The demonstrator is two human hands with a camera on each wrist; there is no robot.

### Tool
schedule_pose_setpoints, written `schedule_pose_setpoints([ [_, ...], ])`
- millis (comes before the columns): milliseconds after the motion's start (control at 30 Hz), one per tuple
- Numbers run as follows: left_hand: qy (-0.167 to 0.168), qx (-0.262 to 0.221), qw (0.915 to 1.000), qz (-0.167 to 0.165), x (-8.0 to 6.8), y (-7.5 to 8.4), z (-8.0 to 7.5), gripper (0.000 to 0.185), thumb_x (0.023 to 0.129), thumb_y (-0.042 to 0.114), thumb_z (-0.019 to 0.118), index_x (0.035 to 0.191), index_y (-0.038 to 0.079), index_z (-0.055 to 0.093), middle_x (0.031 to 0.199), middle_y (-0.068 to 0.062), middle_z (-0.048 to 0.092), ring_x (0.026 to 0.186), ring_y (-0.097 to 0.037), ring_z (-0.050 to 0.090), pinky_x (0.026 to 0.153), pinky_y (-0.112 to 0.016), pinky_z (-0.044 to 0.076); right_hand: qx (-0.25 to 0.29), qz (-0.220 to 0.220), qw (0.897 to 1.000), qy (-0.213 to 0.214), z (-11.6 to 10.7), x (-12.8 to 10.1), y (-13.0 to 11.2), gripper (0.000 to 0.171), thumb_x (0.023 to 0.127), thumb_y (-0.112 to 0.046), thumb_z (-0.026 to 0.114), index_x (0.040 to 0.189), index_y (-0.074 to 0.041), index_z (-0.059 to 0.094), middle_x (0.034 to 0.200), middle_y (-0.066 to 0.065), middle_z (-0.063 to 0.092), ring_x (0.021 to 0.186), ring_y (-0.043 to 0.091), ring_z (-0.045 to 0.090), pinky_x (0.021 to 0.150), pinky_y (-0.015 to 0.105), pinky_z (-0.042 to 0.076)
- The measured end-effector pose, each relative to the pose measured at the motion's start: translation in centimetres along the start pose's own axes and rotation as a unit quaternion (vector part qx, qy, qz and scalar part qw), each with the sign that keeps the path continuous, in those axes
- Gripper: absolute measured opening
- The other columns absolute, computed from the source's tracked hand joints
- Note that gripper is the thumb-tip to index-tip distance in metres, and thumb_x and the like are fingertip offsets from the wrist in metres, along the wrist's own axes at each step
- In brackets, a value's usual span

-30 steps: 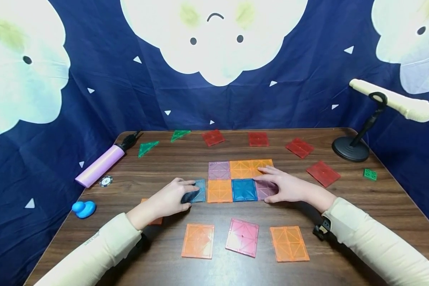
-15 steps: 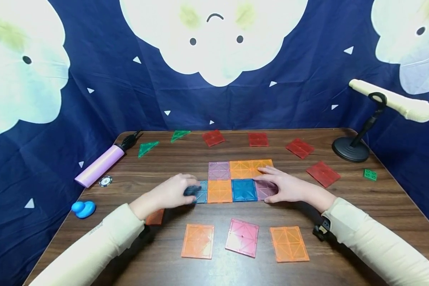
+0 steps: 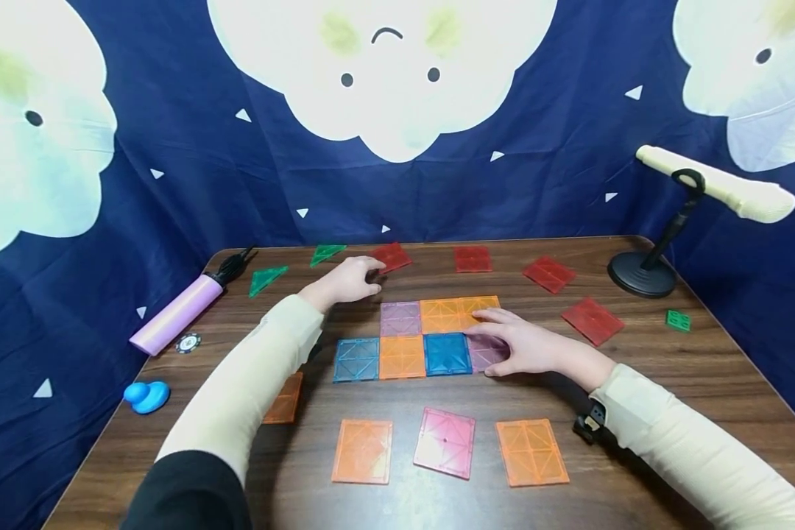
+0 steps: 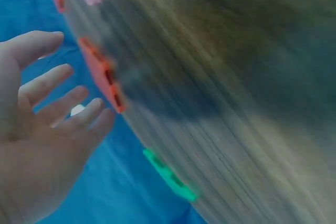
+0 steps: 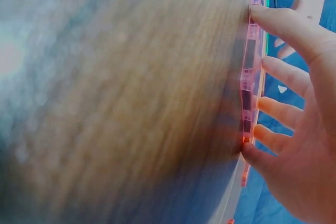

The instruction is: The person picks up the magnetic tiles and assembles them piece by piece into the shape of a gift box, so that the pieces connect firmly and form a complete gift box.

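Stretched to the back of the table, my left hand (image 3: 350, 280) has its fingertips overlapping the near-left edge of a red square tile (image 3: 394, 255) in the head view. In the left wrist view its fingers are spread, with nothing between them, beside that tile (image 4: 100, 74). My right hand (image 3: 526, 344) rests with extended fingers on the purple tile (image 3: 481, 355) at the right end of a flat tile arrangement, fingertips reaching the orange tile (image 3: 477, 305) behind. The arrangement also has a light blue tile (image 3: 356, 361), a dark blue tile (image 3: 447, 353) and another purple tile (image 3: 400, 319).
Loose orange tiles (image 3: 363, 450) and a pink tile (image 3: 445, 442) lie in front. Red tiles (image 3: 548, 274) and green triangles (image 3: 267, 280) lie at the back. A lilac pump (image 3: 177, 313), poker chip (image 3: 188, 343) and blue duck (image 3: 147, 396) sit left; a black stand (image 3: 642, 272) stands right.
My left hand has pushed the light blue tile right against the orange tile, let go, and moved to the back near the red tile. The right hand has stayed in place.
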State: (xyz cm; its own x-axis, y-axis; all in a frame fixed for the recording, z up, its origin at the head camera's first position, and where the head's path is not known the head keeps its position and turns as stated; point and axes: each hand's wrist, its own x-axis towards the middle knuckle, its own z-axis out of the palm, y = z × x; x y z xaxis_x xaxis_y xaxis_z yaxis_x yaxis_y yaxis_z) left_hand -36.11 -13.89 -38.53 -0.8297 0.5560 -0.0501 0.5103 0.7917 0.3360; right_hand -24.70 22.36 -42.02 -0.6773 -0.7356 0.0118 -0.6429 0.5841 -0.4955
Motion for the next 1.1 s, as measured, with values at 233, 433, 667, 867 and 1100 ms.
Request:
schedule_pose_setpoints([
  [233, -0.061, 0.048, 0.9957, -0.051, 2.5, 0.7, 0.9, 0.065, 0.102, 0.029, 0.058, 0.158, 0.003, 0.035, 0.166, -0.019, 0.023, 0.151, -0.035, 0.024, 0.120, -0.045, 0.023, 0.002, -0.003, 1.000, -0.001, 0.0, 0.2, -0.2, 0.070, 0.083, -0.029, 0.083, 0.145, -0.009, 0.057, 0.156, 0.026, 0.037, 0.145, 0.050, 0.025, 0.110, 0.070, 0.027],
  [433, -0.082, 0.070, 0.9920, -0.066, 1.7, -0.3, 1.1, 0.064, 0.103, 0.031, 0.055, 0.158, 0.004, 0.036, 0.161, -0.020, 0.032, 0.146, -0.038, 0.033, 0.118, -0.048, 0.028, 0.003, -0.005, 1.000, -0.002, 0.0, 0.4, -0.3, 0.069, 0.084, -0.029, 0.082, 0.145, -0.008, 0.057, 0.156, 0.027, 0.037, 0.145, 0.051, 0.025, 0.109, 0.071, 0.027],
  [667, -0.034, 0.085, 0.9947, -0.048, -1.1, -1.9, 1.2, 0.061, 0.096, 0.028, 0.063, 0.152, 0.007, 0.048, 0.144, -0.026, 0.041, 0.128, -0.049, 0.040, 0.108, -0.055, 0.037, 0.001, -0.002, 1.000, -0.004, -0.2, 0.2, -0.4, 0.069, 0.084, -0.031, 0.082, 0.144, -0.007, 0.057, 0.155, 0.028, 0.037, 0.144, 0.053, 0.026, 0.108, 0.072, 0.027],
  [867, -0.010, 0.053, 0.9984, -0.014, -2.6, -3.2, 1.4, 0.065, 0.095, 0.021, 0.064, 0.152, 0.000, 0.042, 0.158, -0.029, 0.031, 0.143, -0.053, 0.028, 0.117, -0.057, 0.027, 0.004, 0.004, 1.000, -0.004, -0.3, 0.1, -0.3, 0.069, 0.082, -0.027, 0.083, 0.144, -0.007, 0.057, 0.156, 0.028, 0.036, 0.145, 0.051, 0.025, 0.109, 0.071, 0.028],
  [1100, -0.040, 0.040, 0.9983, -0.013, -3.5, -3.7, 1.4, 0.060, 0.097, 0.017, 0.057, 0.152, -0.003, 0.043, 0.158, -0.028, 0.034, 0.144, -0.047, 0.033, 0.117, -0.054, 0.028, 0.004, 0.003, 1.000, -0.009, -0.1, 0.3, -0.3, 0.070, 0.083, -0.027, 0.083, 0.145, -0.009, 0.057, 0.157, 0.026, 0.035, 0.146, 0.049, 0.024, 0.110, 0.070, 0.027],
])
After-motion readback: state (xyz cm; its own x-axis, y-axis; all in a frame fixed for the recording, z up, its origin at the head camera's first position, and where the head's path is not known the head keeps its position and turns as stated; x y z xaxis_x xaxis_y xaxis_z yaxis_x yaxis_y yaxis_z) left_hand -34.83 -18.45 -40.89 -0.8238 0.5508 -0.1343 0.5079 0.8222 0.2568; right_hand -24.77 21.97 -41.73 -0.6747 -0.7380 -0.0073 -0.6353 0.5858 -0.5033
